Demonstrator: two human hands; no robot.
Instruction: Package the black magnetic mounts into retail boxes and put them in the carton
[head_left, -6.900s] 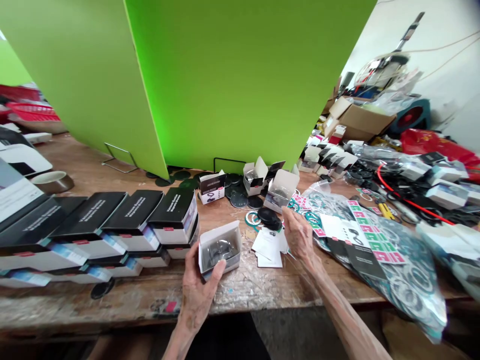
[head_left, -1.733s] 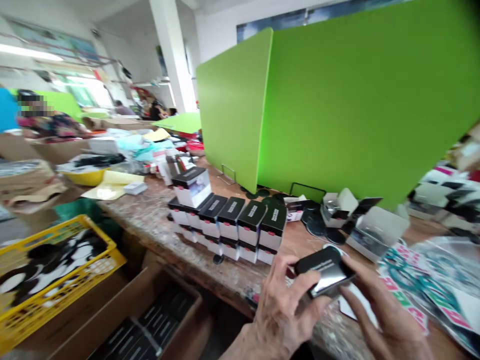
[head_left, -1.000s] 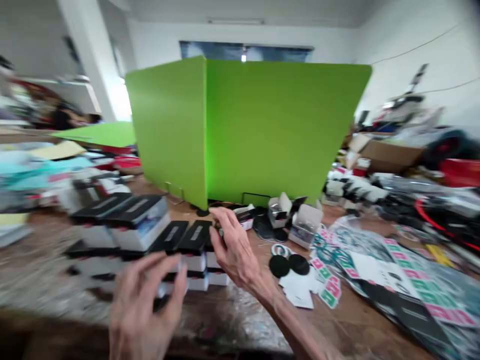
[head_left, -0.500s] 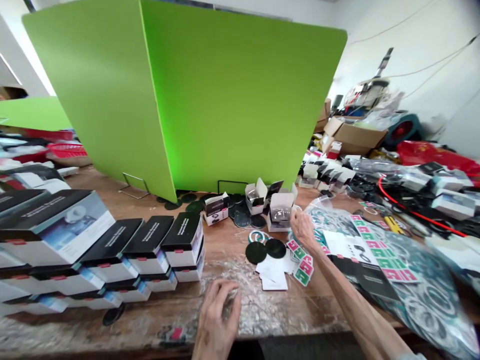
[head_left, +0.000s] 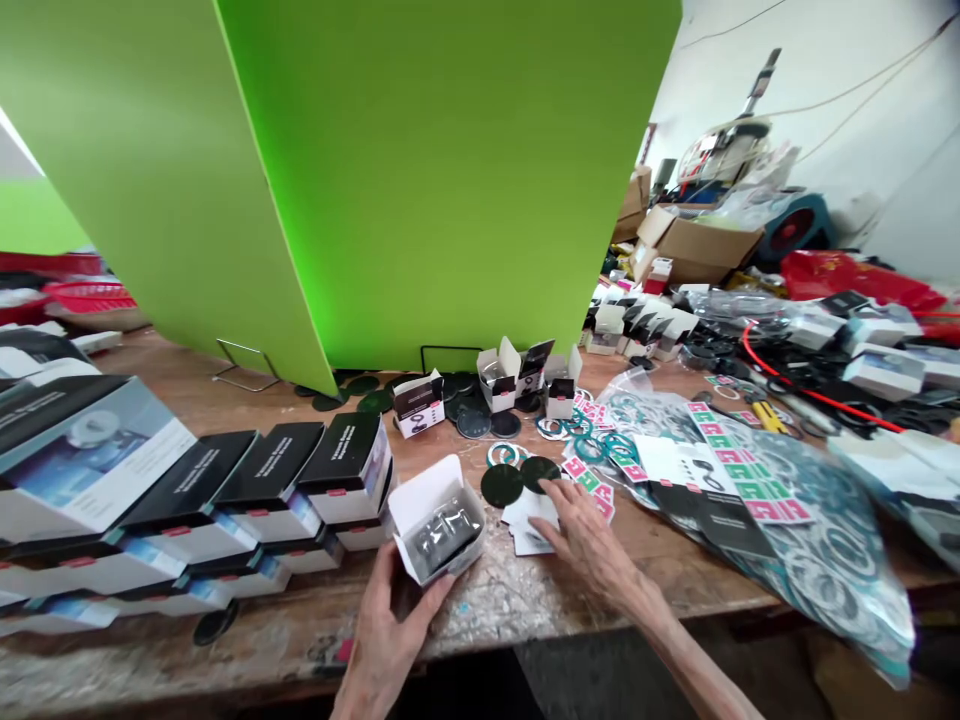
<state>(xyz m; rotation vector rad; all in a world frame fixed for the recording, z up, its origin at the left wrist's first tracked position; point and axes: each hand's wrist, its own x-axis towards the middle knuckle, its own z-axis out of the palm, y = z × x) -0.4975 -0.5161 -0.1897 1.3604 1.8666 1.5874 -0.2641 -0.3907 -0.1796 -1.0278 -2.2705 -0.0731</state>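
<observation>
A paint-flecked wooden workbench [head_left: 525, 610] runs beneath a bright green panel [head_left: 450, 180], with a brown cardboard carton [head_left: 694, 240] on clutter beyond it. Black-and-white retail boxes [head_left: 270, 480] stand stacked in rows at the left. The left hand [head_left: 386, 630] cradles a small open white cardboard box [head_left: 435, 525] just beside that stack, its fingers curled together under the box, which holds a dark glossy packaged item [head_left: 448, 535]. The right hand [head_left: 592, 555] rests on loose white cards [head_left: 529, 525], its fingers slightly apart, near two flat black discs [head_left: 501, 485]. A clear plastic bag of printed sheets [head_left: 757, 520] lies to the right.
</observation>
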